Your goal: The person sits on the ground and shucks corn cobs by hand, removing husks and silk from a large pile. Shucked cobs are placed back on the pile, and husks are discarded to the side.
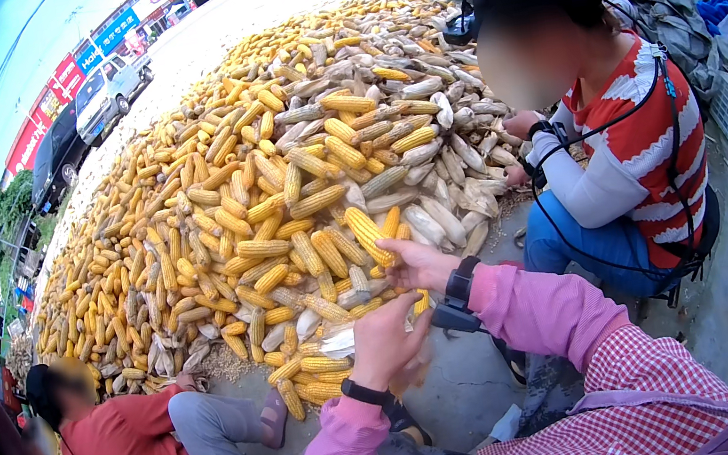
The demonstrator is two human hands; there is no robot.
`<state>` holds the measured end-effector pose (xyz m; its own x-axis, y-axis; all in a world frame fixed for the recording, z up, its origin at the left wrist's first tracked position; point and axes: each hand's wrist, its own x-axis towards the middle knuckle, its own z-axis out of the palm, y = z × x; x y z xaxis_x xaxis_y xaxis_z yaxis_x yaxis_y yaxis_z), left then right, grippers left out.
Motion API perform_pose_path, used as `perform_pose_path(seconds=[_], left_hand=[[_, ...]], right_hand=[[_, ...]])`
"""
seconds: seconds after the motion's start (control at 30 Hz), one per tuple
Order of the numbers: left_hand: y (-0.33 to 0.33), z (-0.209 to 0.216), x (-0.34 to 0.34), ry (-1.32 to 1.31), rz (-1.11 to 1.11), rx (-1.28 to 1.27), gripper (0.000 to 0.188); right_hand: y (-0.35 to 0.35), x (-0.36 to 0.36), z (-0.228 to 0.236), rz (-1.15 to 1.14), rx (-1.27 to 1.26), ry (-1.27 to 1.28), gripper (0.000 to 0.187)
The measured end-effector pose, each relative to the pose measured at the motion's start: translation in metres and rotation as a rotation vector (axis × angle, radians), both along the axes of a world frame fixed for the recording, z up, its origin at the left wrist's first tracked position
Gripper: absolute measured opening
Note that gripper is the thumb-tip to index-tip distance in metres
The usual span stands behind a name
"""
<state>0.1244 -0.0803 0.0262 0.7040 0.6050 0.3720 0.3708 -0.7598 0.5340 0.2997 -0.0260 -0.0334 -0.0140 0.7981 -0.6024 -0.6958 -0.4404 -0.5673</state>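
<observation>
Yellow and bare of husk, one cob point(368, 233) slanted up and away from the person's right hand point(427, 263), its lower end caught by the fingertips and most of its length jutting past them over the heap of corn point(255, 202). Nearer the pink-sleeved body, the left hand point(389, 343) hung with its fingers bent inward, their tips near a small patch of yellow kernels point(422, 301); whether they gripped it, I could not tell. A pale husk point(335, 341) lay just left of that hand, above more yellow cobs point(319, 377). On the right, a co-worker in red and white stripes point(652, 153) sat with both hands by the heap's edge.
</observation>
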Motion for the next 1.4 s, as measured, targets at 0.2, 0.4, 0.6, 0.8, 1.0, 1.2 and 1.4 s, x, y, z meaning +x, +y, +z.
perform_pose_path(seconds=[0.2,0.4,0.6,0.8,1.0,1.2,1.4], left_hand=[[0.004,0.002,0.0,0.091,0.016,0.071,0.029],[0.007,0.005,-0.015,0.079,0.05,0.047,0.029],[0.018,-0.006,-0.028,0.081,0.089,0.073,0.028],[0.019,-0.003,-0.029,0.077,0.11,0.073,0.027],[0.02,-0.004,-0.028,0.021,0.096,0.081,0.027],[0.023,-0.001,-0.035,0.076,0.115,0.085,0.025],[0.027,-0.009,-0.052,0.102,0.136,0.068,0.022]], right_hand=[[0.002,0.014,-0.008,-0.051,0.109,-0.058,0.034],[0.0,0.02,-0.011,-0.083,0.058,-0.018,0.038],[0.005,0.026,-0.028,0.034,-0.013,0.181,0.036],[0.001,0.015,0.003,0.063,0.151,0.035,0.036],[-0.003,0.017,0.013,0.084,0.164,-0.271,0.032],[-0.015,0.004,-0.019,0.495,-0.072,-0.271,0.038],[-0.029,0.0,-0.027,0.585,-0.089,-0.377,0.045]])
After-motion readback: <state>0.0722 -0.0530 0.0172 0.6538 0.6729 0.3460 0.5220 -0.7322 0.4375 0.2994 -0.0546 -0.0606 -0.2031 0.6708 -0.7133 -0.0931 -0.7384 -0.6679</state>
